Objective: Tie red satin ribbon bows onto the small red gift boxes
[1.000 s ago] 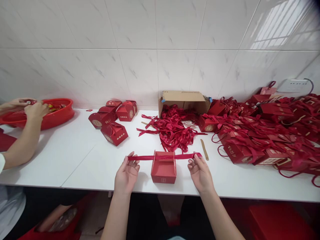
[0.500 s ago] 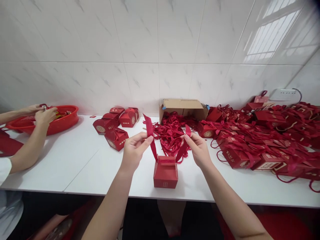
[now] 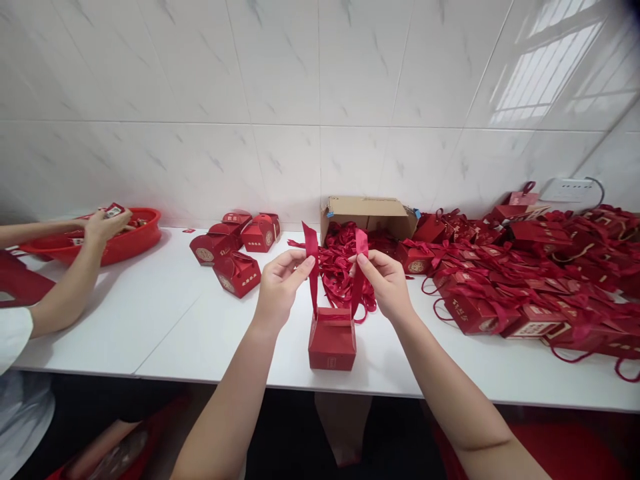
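A small red gift box (image 3: 332, 341) stands upright near the table's front edge, between my forearms. A red ribbon (image 3: 313, 283) comes up from both sides of the box's top, its two ends held apart. My left hand (image 3: 283, 283) pinches the left end between thumb and fingers, with the tip sticking up above the grip. The other end is pinched in my right hand (image 3: 386, 280), its tip also standing above the thumb. Behind the box lies a tangled heap of red ribbons (image 3: 343, 277), partly hidden by my hands and the held ribbon.
Several red boxes (image 3: 237, 273) stand left of centre. A cardboard box (image 3: 370, 205) lies behind the ribbon heap. Many beribboned boxes (image 3: 500, 287) are piled at right. At far left, a co-worker's hands (image 3: 100, 225) hold a small packet over a red basin (image 3: 135, 248).
My hands have come closer together, and the ribbon ends now stand more upright. The co-worker's hands have shifted right and hold a small red and white packet.
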A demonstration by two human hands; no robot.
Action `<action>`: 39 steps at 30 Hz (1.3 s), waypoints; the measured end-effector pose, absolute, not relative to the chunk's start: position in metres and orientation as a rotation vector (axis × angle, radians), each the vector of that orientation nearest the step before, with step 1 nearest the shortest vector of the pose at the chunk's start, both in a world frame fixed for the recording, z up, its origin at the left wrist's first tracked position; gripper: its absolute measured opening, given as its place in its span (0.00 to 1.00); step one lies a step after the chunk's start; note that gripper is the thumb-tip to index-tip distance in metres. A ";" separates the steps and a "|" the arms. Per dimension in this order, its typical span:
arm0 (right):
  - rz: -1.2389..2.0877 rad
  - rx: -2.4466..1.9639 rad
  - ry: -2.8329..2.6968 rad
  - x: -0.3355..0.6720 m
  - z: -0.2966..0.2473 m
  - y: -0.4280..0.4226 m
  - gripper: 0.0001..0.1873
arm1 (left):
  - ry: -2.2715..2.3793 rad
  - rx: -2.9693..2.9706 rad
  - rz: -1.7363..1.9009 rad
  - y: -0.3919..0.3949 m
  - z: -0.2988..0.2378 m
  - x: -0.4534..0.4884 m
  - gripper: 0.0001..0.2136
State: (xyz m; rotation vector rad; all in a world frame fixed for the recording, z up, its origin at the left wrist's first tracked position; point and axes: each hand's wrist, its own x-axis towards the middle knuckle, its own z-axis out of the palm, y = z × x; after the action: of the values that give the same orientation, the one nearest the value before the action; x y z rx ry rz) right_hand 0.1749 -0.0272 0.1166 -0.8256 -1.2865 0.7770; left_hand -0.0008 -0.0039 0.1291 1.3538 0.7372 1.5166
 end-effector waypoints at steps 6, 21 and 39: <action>0.983 -0.791 -1.399 0.171 0.117 -0.026 0.15 | 0.690 1.582 1.262 -0.014 0.137 0.008 0.07; 0.332 -0.601 -2.023 0.195 0.111 -0.027 0.14 | 0.585 1.341 0.995 -0.012 0.139 0.000 0.09; 0.371 -1.111 -1.276 0.218 0.036 -0.061 0.10 | 1.253 2.448 1.758 -0.013 0.089 -0.044 0.08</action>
State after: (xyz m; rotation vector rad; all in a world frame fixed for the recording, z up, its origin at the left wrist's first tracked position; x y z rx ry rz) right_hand 0.2185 -0.0606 0.0359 -1.1106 -1.2756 0.3715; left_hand -0.0444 -0.0130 0.0886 2.4479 1.2529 1.7577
